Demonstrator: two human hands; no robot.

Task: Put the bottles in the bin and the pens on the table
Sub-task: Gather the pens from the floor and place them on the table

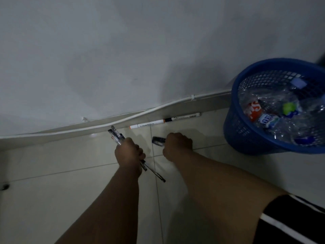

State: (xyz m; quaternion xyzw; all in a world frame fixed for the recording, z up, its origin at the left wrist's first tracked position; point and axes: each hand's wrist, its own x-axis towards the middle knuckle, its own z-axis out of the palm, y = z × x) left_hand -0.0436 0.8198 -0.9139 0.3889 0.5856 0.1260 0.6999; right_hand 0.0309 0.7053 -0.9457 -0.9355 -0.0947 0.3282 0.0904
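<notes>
My left hand [129, 154] is shut on a bundle of pens [117, 137] whose ends stick out above and below the fist. My right hand [177, 147] is closed low over the tiled floor, gripping a dark pen [158, 140] that pokes out to its left. Two white markers lie end to end along the skirting: one with orange ends [147, 124] and a thinner one [184, 117]. The blue mesh bin [233, 131] stands at the right, holding several crushed clear plastic bottles [269, 118].
A white wall fills the upper view, with a white cable [123, 118] clipped along the skirting. Pale floor tiles run under both arms. A striped black-and-white sleeve [290, 221] shows at the bottom right. No table is in view.
</notes>
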